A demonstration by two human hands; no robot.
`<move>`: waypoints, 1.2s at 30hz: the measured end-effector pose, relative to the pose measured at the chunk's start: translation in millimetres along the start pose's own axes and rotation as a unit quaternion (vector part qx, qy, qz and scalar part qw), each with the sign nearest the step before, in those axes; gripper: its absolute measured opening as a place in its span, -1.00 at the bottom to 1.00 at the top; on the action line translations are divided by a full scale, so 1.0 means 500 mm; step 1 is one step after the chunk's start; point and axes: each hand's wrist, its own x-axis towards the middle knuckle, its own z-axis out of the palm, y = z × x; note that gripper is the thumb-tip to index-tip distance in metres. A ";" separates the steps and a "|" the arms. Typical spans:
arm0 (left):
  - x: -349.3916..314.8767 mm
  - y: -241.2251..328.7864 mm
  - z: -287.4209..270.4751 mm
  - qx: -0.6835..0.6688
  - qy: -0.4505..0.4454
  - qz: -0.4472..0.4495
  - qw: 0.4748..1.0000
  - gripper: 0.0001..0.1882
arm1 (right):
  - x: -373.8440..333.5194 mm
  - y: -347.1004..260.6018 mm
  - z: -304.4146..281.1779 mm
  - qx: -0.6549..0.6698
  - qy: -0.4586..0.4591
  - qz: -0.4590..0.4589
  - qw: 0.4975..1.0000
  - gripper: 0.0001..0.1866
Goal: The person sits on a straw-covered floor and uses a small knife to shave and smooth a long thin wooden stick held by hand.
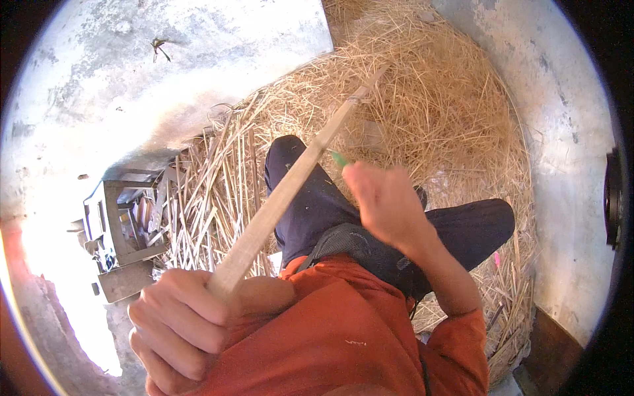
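Observation:
A long, pale split-bamboo strip (264, 214) slants from the lower left up to the far straw, with a node partway along it. My left hand (181, 323) is closed in a fist round its near end. My right hand (386, 204) is closed on a small tool with a green end (339, 159) poking out beside the strip, just right of the node. The rest of that tool is hidden by my fingers, so its kind does not show. The strip passes over my dark-trousered left knee (285, 158).
Straw-like shavings (449, 112) cover the floor ahead and to the right. Several cut strips (211, 191) lie in a heap at the left, by a wooden frame-like box (122, 224). Worn whitewashed walls (568, 165) close in on both sides.

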 end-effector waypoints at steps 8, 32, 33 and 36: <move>-0.044 0.049 -0.035 -0.052 0.029 0.020 0.998 -0.53 | -0.024 0.022 0.005 -0.011 0.008 0.074 0.997 -0.57; -0.026 0.024 -0.029 -0.050 0.032 -0.006 0.998 -0.54 | 0.014 0.139 0.061 -0.003 0.072 0.128 0.989 -0.58; -0.024 0.021 -0.029 -0.054 0.033 -0.011 0.998 -0.54 | 0.010 0.129 0.057 -0.016 0.058 0.140 0.988 -0.58; -0.030 0.016 -0.027 -0.054 0.034 -0.011 0.998 -0.54 | 0.006 0.077 0.049 -0.047 0.059 0.025 0.997 -0.62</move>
